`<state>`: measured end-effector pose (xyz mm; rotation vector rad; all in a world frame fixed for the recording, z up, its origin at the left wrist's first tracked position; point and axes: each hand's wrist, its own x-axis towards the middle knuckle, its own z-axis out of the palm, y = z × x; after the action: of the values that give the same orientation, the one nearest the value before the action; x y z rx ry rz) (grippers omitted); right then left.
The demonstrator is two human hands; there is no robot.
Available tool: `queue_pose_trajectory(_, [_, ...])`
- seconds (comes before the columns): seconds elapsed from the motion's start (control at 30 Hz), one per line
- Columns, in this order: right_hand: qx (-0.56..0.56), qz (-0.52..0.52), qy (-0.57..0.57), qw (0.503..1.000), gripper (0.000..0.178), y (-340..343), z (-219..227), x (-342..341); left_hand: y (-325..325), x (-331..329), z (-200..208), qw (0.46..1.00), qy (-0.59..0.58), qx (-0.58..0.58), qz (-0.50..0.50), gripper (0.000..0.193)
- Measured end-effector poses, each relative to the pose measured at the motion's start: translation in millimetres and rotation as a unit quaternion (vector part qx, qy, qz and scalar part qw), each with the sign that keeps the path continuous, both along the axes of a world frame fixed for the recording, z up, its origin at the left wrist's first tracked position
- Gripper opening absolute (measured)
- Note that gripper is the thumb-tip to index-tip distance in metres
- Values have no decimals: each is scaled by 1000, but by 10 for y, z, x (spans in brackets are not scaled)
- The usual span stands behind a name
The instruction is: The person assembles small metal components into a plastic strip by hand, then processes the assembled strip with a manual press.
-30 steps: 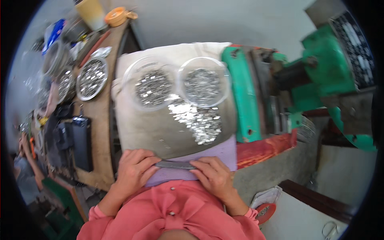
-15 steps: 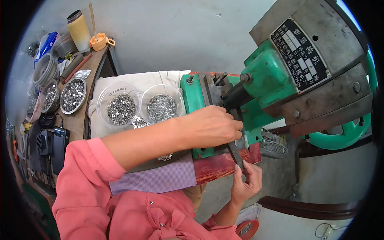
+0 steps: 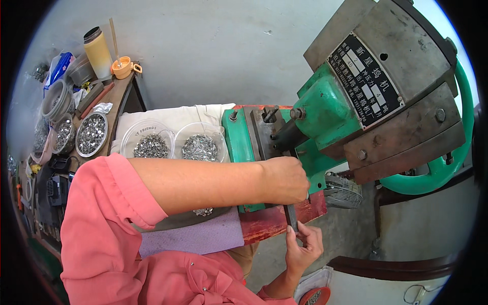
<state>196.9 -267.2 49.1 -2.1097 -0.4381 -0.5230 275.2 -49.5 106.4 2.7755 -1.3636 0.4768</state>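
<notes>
My left hand (image 3: 285,180) is curled at the base of a green bench press, below its dark ram (image 3: 288,138). Its fingertips are turned down and hidden, so what they grip cannot be made out. From under this hand a dark, narrow metal bar (image 3: 291,216) sticks out toward me. Its near end is pinched between the thumb and fingers of my right hand (image 3: 304,248), just off the edge of the red board (image 3: 262,227). The press head (image 3: 330,109) rises to the right of both hands.
Two clear plastic tubs (image 3: 128,136) (image 3: 223,142) of small shiny metal parts stand on white cloth, left of the press. A cluttered side table (image 3: 116,109) bears more containers, a yellow bottle (image 3: 98,53) and an orange cup lid (image 3: 122,67). A green handwheel (image 3: 417,180) is at right.
My left hand has moved a little nearer to me and curled more tightly, with its forearm now across the tubs' near edges. My right hand still pinches the bar. The view has shifted slightly.
</notes>
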Motion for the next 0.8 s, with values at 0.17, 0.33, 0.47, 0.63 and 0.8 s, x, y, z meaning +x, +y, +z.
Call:
queue_pose_trajectory(0.17, [14,-5,-6,1000,27,91,-74,96,-35,-196,-41,999,-40,-21,15,15])
queue_pose_trajectory(0.33, [28,19,-3,999,34,276,-161,235,117,-462,-240,997,-16,-64,41,26])
queue_pose_trajectory(0.47, [27,89,0,996,32,224,-205,538,167,-495,-448,979,-92,-126,130,38])
queue_pose_trajectory(0.63, [-11,63,37,997,24,308,-203,971,130,-527,-519,974,-68,-149,155,45])
queue_pose_trajectory(0.8, [-127,119,53,983,15,299,-165,1167,110,-513,-550,971,-63,-160,168,45])
